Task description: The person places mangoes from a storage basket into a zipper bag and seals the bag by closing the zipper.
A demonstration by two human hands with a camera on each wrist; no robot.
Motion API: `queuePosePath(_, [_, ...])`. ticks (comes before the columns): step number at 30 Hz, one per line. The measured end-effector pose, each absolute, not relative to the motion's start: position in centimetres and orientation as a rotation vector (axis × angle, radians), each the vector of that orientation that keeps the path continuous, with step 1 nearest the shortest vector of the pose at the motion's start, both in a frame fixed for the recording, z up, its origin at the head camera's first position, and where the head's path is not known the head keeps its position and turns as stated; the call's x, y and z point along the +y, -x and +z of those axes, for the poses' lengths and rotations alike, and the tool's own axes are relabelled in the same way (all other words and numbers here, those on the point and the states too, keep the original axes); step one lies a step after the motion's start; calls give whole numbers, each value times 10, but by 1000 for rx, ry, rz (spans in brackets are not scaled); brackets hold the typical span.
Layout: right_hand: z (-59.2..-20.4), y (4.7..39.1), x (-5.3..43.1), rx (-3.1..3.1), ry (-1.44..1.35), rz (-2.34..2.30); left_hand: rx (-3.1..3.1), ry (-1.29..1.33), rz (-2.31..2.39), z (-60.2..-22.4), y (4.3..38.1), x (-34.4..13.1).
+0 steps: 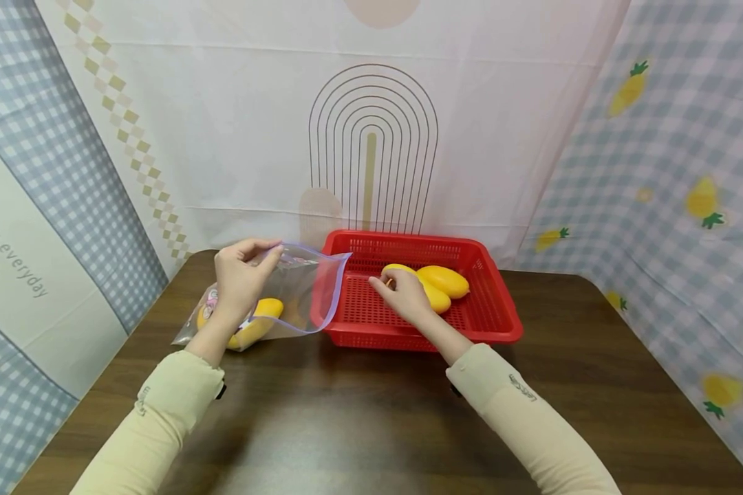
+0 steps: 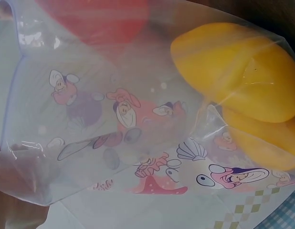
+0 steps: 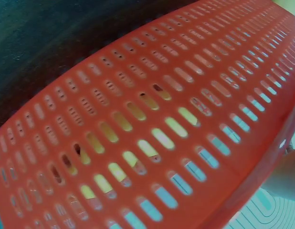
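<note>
Wooden tabletop spans the lower frame. Left of centre, the left hand pinches the clear bag, mouth best kept wide; near centre, the right hand is over yellow mangoes in the red basket, grip unclear.

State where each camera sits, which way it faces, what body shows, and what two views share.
Head: head-mounted, facing forward and down at a clear plastic zip bag and red slotted plastic basket; left hand, right hand, cream sleeves show.
Left wrist: on that wrist, facing the bag and yellow oval mangoes inside; left hand partly shows.
Right wrist: on that wrist, facing the basket's wall; skin shows at right.
Head and left wrist share the bag.
</note>
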State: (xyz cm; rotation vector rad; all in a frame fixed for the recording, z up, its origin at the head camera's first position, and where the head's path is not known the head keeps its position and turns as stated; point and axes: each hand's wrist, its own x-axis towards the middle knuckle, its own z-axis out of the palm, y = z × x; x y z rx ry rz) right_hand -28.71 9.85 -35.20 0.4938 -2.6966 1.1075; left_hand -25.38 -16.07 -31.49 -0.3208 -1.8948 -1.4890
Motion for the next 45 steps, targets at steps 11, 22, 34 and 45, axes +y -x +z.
queuePosePath(11, [-358, 287, 111, -2759, -432, 1178, -1873, 303, -1472, -316, 251, -163])
queuePosePath(22, [-366, 295, 124, -2798, -420, 1147, -1855, 300, -1475, -318, 251, -165])
queuePosePath(34, [-374, 308, 137, -2857, -777, 790, -1848, 294, -1489, -318, 249, -165])
queuePosePath(45, [-374, 315, 145, -2872, -819, 639, -1849, 303, -1464, -320, 250, -167])
